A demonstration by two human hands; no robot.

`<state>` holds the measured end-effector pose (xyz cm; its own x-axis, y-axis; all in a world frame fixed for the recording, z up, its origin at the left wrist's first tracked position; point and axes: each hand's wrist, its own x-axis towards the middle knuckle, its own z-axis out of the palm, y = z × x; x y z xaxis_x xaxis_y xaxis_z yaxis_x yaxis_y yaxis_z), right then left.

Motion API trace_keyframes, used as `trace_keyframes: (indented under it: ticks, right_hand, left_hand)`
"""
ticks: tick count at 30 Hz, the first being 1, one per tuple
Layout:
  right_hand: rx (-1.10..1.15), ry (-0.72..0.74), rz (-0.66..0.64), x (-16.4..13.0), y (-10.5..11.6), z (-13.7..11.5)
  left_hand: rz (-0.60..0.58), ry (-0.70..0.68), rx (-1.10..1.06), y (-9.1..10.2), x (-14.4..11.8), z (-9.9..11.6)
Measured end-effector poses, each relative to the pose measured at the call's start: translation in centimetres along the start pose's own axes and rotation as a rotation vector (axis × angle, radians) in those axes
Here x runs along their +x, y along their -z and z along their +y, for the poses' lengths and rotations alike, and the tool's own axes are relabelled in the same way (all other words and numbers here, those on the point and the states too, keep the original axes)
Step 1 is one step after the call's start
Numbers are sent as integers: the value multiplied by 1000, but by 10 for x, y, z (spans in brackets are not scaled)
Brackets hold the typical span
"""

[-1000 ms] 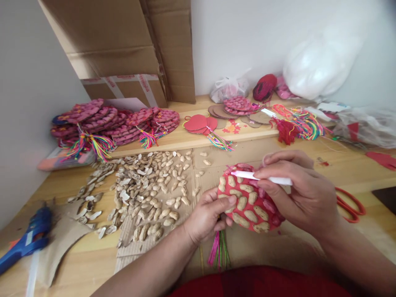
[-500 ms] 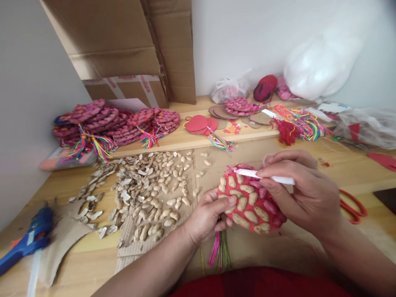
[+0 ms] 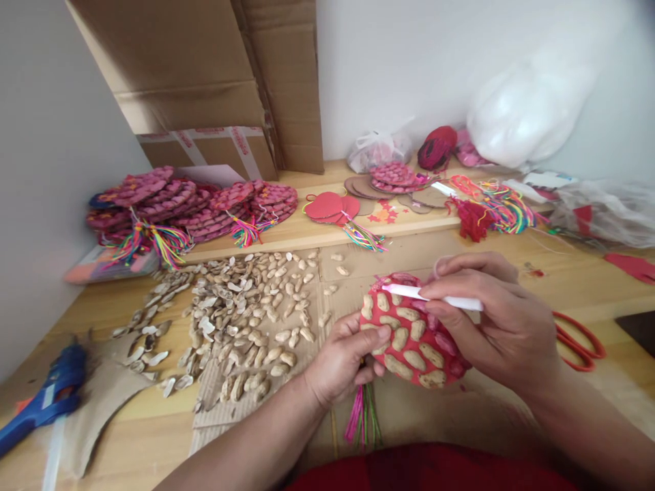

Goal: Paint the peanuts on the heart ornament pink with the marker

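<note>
My left hand (image 3: 348, 351) grips the lower left edge of a round red disc (image 3: 377, 315), its thumb on top and the fingers beneath. Peanut shells (image 3: 400, 337) are stuck over the disc; those along its upper and right edges are coloured pink, the others are bare tan. In my right hand (image 3: 491, 320), pinched between thumb and fingers, is a white marker (image 3: 450, 300). Its pink tip meets or nearly meets the disc's upper left edge. Below the disc hangs a pink and green tassel (image 3: 363, 416).
Loose peanut shells (image 3: 256, 307) cover the cardboard on the left. A blue glue gun (image 3: 51, 392) lies at far left, red-handled scissors (image 3: 580, 344) at right. Finished pink discs (image 3: 189, 204) are piled on the back ledge, near red discs (image 3: 332, 206) and colourful tassels (image 3: 504, 204).
The marker and my right hand have shifted slightly left and down along the disc's upper edge. My left hand keeps its hold on the disc.
</note>
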<state>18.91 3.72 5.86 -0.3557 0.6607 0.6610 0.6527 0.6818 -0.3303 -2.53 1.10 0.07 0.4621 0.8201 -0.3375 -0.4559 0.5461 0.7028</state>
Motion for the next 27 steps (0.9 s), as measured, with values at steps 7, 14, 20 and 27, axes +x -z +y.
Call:
trace_keyframes:
  ticks: [7,14,20,27]
  right_hand:
    - [-1,-24,60,0,0,1]
    - [-66,-34,85,3,1,-2]
    - [-15,-37,75,2,2,-2]
    - [-28,-20,129,2,1,3]
  left_hand:
    - [38,-17,58,-3,-1,-1]
    - [62,-46,106,-5,-1,-3]
    - [58,-48,111,-4,-1,-3]
    - [60,-43,91,-4,-1,-3]
